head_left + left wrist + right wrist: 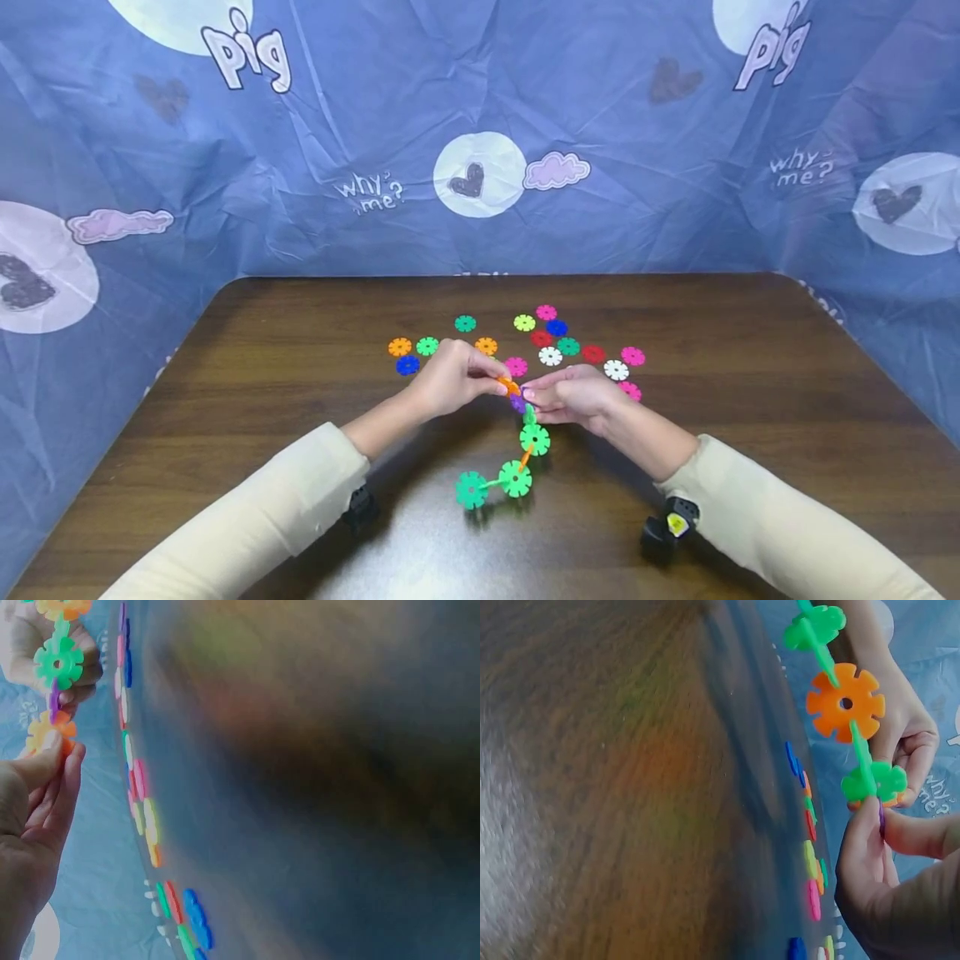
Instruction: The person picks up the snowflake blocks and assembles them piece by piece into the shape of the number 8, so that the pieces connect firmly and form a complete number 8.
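Observation:
My left hand (452, 382) pinches an orange notched flower disc (510, 385) by its edge, between thumb and fingers. Against it my right hand (583, 397) pinches a purple disc (517, 404); in the right wrist view only a thin purple edge (882, 819) shows between thumb and finger. From the purple piece hangs a chain of interlocked discs, with a green disc (535, 439), another green disc (515, 478) and a teal-green disc (472, 490) at its end. In the left wrist view the orange disc (43, 729) meets the purple one, their slots partly covered by fingers.
Loose discs lie flat on the brown wooden table (262, 375) beyond the hands, among them an orange disc (400, 347), a blue disc (407, 366), a white disc (551, 357) and a pink disc (633, 356). A blue printed cloth (300, 167) hangs behind.

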`<state>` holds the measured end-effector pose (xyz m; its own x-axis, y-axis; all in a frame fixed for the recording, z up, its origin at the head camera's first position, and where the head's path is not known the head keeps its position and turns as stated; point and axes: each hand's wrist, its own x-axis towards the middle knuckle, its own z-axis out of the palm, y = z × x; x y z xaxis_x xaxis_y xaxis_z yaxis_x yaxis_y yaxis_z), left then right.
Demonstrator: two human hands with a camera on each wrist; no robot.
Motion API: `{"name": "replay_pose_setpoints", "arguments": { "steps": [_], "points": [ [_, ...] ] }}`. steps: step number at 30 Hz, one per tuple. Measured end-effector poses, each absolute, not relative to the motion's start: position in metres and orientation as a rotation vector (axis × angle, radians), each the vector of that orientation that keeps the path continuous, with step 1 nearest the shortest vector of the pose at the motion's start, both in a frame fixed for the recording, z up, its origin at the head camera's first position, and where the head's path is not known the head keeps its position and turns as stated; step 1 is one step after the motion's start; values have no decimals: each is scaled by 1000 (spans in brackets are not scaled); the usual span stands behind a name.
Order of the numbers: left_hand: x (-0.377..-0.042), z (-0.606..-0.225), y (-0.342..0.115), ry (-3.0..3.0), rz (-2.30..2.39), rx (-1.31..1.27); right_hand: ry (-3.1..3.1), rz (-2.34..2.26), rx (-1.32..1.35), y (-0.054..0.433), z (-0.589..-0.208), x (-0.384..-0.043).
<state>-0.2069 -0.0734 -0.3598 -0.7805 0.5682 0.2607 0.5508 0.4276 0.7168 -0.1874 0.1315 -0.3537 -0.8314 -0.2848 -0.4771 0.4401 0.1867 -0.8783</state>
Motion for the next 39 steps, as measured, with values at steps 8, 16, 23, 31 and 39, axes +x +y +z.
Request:
{"name": "replay_pose_setpoints", "arguments": {
  "steps": [8,16,23,31,39],
  "points": [
    [-217,-352,-77,2486,1261,1076,1823,-1659,2,137,-350,-187],
    [-224,-350,-65,2440,1215,1111,1802,-1653,1,154,-350,-187],
    [-230,-359,-47,2449,1117,1019,1759,-1696,-23,198,-360,-181],
    [-221,-369,-11,2528,952,980,1744,-1718,-25,243,-371,-173],
    [-211,-367,25,2722,602,1019,1778,-1721,12,259,-369,-169]
  ]
}}
